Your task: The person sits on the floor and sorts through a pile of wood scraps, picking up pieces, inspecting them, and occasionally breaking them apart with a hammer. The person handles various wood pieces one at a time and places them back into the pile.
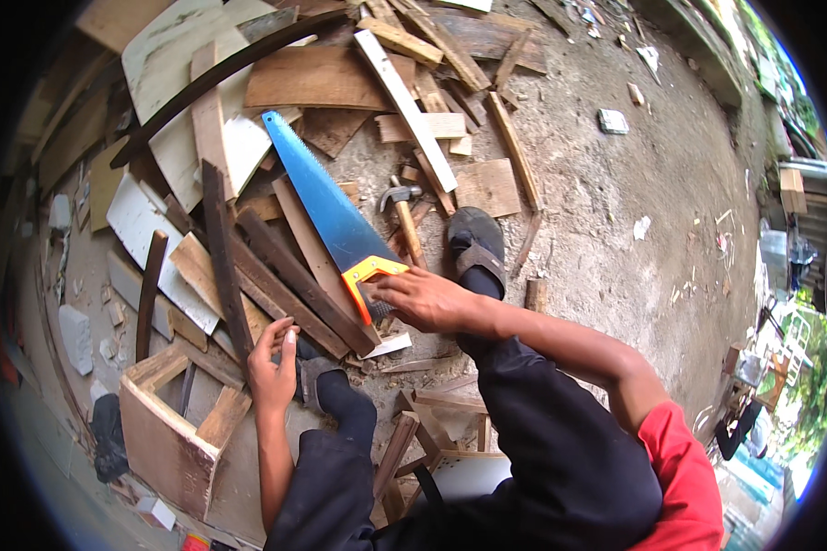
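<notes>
My right hand (423, 299) is closed around the handle of a handsaw (326, 204). The saw has a blue toothed blade and an orange and yellow grip, and its blade slants away to the far left over the wood pile. My left hand (274, 363) is bent loosely with nothing visible in it, beside the near end of a dark wooden strip (222, 248). Dark planks (308, 280) lie between my hands, below the blade. Just beyond my right hand rests a claw hammer (406, 216) with a wooden handle.
A wooden box frame (170, 432) stands at the near left. Scrap boards (317, 78) pile up at the far left, with a long white-faced strip (404, 106) among them. My sandalled foot (476, 243) is beside the hammer. Rough dirt ground (634, 275) stretches right.
</notes>
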Demonstrator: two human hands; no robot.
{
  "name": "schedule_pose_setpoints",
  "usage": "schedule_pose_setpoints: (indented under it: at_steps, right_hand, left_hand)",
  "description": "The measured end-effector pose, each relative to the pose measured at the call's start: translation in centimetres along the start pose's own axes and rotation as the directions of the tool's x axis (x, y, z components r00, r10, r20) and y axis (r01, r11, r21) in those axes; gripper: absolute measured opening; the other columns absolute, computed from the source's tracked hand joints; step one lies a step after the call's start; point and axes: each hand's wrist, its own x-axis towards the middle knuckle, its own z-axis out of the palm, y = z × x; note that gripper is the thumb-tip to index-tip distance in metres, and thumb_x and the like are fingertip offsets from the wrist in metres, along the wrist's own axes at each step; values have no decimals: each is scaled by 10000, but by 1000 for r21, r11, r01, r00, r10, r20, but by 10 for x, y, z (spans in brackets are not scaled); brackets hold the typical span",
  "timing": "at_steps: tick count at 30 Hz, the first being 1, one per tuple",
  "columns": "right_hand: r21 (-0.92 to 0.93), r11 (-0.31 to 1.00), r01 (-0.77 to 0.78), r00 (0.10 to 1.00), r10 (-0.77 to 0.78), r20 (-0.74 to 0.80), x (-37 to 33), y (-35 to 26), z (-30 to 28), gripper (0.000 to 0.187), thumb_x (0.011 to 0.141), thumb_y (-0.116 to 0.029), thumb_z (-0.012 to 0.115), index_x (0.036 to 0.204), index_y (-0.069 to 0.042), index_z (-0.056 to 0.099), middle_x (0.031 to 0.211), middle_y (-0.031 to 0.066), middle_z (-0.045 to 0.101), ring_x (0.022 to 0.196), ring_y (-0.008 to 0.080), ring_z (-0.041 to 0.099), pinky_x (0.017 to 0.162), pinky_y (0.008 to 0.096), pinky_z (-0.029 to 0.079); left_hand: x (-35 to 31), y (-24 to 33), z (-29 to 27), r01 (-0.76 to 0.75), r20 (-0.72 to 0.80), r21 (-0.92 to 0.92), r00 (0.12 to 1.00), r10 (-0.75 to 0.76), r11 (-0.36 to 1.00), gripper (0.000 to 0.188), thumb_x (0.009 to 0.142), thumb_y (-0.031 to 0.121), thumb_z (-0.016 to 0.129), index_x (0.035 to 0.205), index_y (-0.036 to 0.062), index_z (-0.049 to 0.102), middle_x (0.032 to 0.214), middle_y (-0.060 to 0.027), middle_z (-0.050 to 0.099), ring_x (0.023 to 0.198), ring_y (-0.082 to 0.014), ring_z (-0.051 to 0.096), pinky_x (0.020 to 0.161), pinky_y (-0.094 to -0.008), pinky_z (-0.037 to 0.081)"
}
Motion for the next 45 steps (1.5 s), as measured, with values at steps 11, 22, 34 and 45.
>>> schedule_pose_setpoints:
  at_steps: [11, 22, 34, 45]
  right_hand:
    - [-30, 333, -942, 267, 695, -668, -84, 195, -75, 515, 902, -243, 613, 1284, 66, 460, 1230, 267, 534, 1150, 411, 523, 991, 498, 412]
    - [821, 424, -383, 379, 883, -279, -80, 126, -68, 338, 1032, -347, 474, 1015, -25, 578, 748, 45, 566, 596, 103, 523, 552, 271, 432]
    - [906, 105, -409, 802, 515, 303, 16, -36, -17, 325, 1065, -338, 387, 1167, -54, 507, 785, -9, 487, 632, 72, 427, 558, 226, 377]
    - [376, 645, -665, 728, 672, 135, 27, -16, -13, 426, 997, -347, 544, 1080, 67, 604, 964, 218, 617, 938, 320, 603, 805, 425, 486]
  left_hand:
    - [-5, 9, -2, 31, -8, -55, 999, -31, 998, 242, 968, 118, 548, 1142, -33, 621, 990, -117, 700, 927, -168, 666, 816, -289, 514]
    - [0, -7, 3, 105, -63, -250, 990, -125, 962, 260, 980, 207, 596, 1103, -18, 634, 948, -76, 685, 865, -129, 646, 789, -264, 513]
    - [11, 4, 35, 217, 172, -519, 974, -148, 827, 468, 1025, 370, 476, 1314, 5, 525, 1177, -121, 634, 1050, -173, 616, 853, -310, 507]
    - [38, 25, 40, 204, 155, -907, 975, -160, 368, 443, 1036, 335, 429, 1382, 59, 454, 1182, -113, 605, 1083, -220, 595, 961, -427, 485]
